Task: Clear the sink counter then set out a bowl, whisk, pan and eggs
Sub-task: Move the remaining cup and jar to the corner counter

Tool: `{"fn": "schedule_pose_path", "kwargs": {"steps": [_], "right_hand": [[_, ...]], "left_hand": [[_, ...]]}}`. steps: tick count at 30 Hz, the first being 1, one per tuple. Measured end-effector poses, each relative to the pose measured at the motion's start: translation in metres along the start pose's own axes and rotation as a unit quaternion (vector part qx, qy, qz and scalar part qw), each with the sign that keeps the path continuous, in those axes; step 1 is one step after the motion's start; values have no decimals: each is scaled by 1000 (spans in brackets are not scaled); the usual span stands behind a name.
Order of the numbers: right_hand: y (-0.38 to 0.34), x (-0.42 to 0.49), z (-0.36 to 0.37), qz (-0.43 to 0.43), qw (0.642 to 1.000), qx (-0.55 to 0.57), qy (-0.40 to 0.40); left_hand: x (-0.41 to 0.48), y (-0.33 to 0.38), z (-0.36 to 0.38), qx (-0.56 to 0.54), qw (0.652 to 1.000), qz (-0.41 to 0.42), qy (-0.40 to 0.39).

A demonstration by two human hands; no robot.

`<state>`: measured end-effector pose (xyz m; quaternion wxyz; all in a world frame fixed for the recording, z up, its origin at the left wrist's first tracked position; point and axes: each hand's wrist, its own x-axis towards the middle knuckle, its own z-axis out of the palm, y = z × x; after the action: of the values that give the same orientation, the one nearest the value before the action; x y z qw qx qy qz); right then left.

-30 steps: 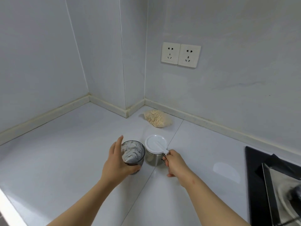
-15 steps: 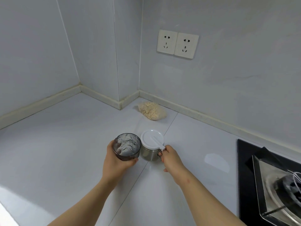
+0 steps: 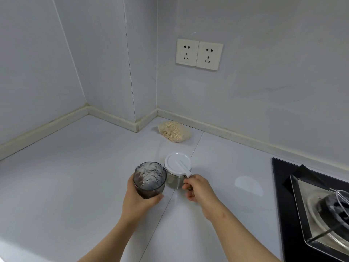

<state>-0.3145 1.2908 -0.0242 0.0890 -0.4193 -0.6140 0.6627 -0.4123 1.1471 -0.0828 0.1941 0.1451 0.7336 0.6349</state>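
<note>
Curled fingers of the left hand (image 3: 137, 201) wrap the dark glass (image 3: 150, 179), thumb across its near side. I cannot tell whether its base sits on the counter (image 3: 75, 176) or just off it. White residue streaks the inside, so the upright hold probably keeps the dregs in for carrying away. Fingertips of the right hand (image 3: 200, 190) pinch the wire clasp (image 3: 187, 174) at the near edge of the steel canister (image 3: 176, 181); the clasp likely serves as a handle, since the white lid (image 3: 176, 163) lies flat and closed. Glass and canister stand just beside each other. Beyond them a bag of oats (image 3: 174, 131) lies against the wall. On the hob (image 3: 283, 186) at the right edge, the whisk (image 3: 340, 196) shows its wire loops.
</note>
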Motion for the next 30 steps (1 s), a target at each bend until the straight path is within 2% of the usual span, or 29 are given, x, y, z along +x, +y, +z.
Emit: {"fn": "schedule_pose_path", "kwargs": {"steps": [4, 12, 19, 24, 30], "right_hand": [[0, -4, 5, -9, 1000, 9, 12], [10, -17, 16, -7, 998, 3, 61], [23, -42, 9, -15, 994, 50, 92], [25, -72, -21, -38, 991, 75, 107], [51, -140, -91, -65, 978, 109, 163]], "left_hand": [[4, 3, 4, -22, 1000, 2, -4], [5, -2, -4, 16, 1000, 1, -18], [-6, 2, -11, 35, 999, -3, -40], [-24, 27, 7, 33, 996, 19, -81], [-90, 58, 72, -9, 988, 50, -148]]}}
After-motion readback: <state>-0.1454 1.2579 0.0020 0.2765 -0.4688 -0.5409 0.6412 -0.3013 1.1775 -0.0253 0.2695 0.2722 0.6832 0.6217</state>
